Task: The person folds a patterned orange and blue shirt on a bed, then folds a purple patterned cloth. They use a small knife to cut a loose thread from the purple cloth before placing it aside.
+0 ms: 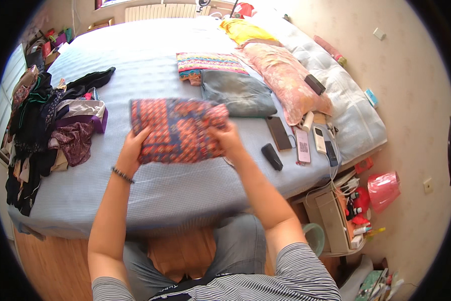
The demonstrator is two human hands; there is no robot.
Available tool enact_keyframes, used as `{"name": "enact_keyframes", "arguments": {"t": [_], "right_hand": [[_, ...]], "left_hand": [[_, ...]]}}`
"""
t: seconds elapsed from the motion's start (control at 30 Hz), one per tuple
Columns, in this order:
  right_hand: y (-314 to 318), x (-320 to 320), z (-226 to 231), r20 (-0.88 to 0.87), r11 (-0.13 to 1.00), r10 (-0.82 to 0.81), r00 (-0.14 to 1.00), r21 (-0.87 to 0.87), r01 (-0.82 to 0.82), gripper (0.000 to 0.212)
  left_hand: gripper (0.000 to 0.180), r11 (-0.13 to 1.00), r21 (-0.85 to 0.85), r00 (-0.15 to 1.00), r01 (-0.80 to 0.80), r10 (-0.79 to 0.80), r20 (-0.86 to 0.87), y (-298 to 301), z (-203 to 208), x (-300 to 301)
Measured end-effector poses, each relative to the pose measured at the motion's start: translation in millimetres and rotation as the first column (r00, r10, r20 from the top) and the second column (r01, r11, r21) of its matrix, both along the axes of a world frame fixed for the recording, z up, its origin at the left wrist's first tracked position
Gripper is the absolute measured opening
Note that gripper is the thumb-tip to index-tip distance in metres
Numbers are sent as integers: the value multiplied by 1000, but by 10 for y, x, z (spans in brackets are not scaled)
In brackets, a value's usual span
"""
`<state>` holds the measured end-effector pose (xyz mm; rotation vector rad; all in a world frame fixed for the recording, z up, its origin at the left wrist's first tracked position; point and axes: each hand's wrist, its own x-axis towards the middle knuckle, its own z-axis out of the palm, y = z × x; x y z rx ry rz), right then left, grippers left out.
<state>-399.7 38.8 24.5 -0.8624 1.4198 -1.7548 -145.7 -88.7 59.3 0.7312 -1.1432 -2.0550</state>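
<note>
A folded red and navy patterned garment (177,131) is held up over the near part of the bed, slightly blurred. My left hand (135,145) grips its left edge, thumb on top and the other fingers hidden beneath. On the right side my right hand (227,139) clasps it, the thumb lying over the cloth. Just beyond, folded blue jeans (238,95) lie on the bed, partly over a folded multicoloured striped garment (208,62). To the left sits a heap of loose dark clothes (34,125), with a purple and grey piece (85,114) at its edge.
The bed (150,193) has a blue checked cover. Several phones and remotes, including a pink phone (302,145) and a black case (271,156), lie at its right. Beyond are a pink floral pillow (280,75) and a yellow cloth (245,32). A nightstand (331,215) stands at the right.
</note>
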Motion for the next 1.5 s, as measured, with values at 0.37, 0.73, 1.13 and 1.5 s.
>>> {"name": "enact_keyframes", "arguments": {"t": [0.37, 0.73, 1.13, 1.5], "right_hand": [[-378, -2192, 567, -971, 822, -199, 136, -89, 562, 68], [-376, -737, -206, -970, 937, -243, -17, -239, 256, 50], [1279, 1731, -588, -322, 948, 294, 900, 220, -231, 50], [1040, 2260, -675, 857, 902, 391, 335, -286, -323, 48]], "left_hand": [[77, 828, -561, 957, -6, 167, 236, -781, -386, -1502], [61, 282, -877, 0, 390, 952, 306, -1059, -666, 1752], [5, 615, -773, 932, -158, 350, 88, 215, -328, 1583], [20, 834, -521, 914, 183, 50, 403, 2285, -1364, 1734]]}}
